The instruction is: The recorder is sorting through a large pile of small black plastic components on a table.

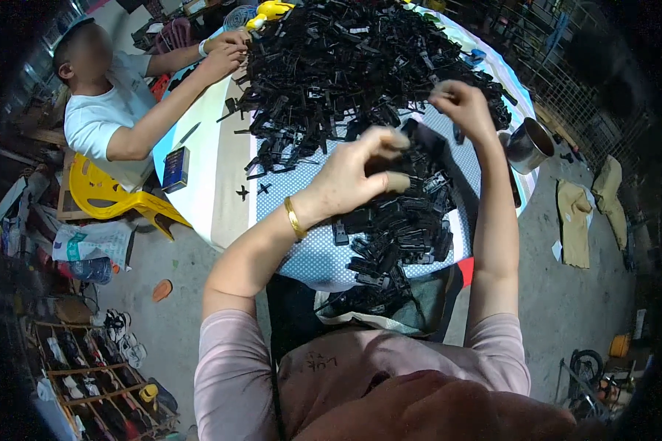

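A big heap of small black plastic parts (324, 66) covers the far side of the round table, too jumbled to tell their exact kind. My left hand (353, 173) hovers over a smaller pile of the same parts (401, 228) near the table's front edge. Its thumb and fingers are apart, slightly blurred, with nothing visible between them. Further right, my right hand (463, 106) is raised at the heap's right edge. Its fingers curl in toward the thumb; what they hold, if anything, cannot be made out. More black parts lie in a grey cloth (430, 305) at my lap.
Across the table at left, a person in a white shirt (92, 121) reaches into the heap near a yellow chair (110, 187). A small dark box (175, 170) and a knife (190, 133) lie on the left side. A metal pot (529, 147) stands at the right edge.
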The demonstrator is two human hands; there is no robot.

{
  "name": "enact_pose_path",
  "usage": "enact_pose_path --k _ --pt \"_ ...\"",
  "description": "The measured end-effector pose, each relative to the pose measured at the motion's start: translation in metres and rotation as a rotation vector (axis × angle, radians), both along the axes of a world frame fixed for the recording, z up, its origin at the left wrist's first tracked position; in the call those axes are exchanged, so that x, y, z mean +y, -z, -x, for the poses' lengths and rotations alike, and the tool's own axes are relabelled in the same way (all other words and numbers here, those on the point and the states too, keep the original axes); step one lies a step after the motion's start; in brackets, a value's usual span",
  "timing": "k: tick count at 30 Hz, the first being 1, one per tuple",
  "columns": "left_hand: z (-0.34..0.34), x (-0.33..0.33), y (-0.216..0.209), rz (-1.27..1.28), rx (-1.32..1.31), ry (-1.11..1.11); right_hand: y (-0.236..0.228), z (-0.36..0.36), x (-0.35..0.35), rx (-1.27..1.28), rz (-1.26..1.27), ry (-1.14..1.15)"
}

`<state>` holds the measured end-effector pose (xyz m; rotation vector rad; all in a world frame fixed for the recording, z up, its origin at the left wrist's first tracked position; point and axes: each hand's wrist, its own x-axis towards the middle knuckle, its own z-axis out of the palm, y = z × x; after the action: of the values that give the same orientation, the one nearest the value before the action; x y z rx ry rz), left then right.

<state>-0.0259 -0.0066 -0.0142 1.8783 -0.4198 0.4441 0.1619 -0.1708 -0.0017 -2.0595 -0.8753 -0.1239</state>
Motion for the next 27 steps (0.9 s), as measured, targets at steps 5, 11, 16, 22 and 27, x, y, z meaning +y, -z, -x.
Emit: enact_pose_path --k 5,11,16,22,27 --pt "0.000 0.000 -0.005 -0.269 -0.060 0.217 0.050 -0.031 0.012 -0.318 0.446 0.194" --pt "-0.004 0.012 -0.001 0.085 0.105 0.026 0.047 -0.038 0.014 -0.251 0.466 0.178" --pt "-0.020 0.031 0.012 0.500 0.147 -0.097 0.012 -0.013 0.003 0.017 0.129 0.165" --pt "-0.025 0.039 0.012 0.716 0.296 -0.002 -0.003 0.032 0.020 0.051 -0.338 -0.144" --pt "-0.027 0.051 0.008 1.001 0.284 0.365 -0.003 0.069 0.042 0.062 -0.376 -0.433"
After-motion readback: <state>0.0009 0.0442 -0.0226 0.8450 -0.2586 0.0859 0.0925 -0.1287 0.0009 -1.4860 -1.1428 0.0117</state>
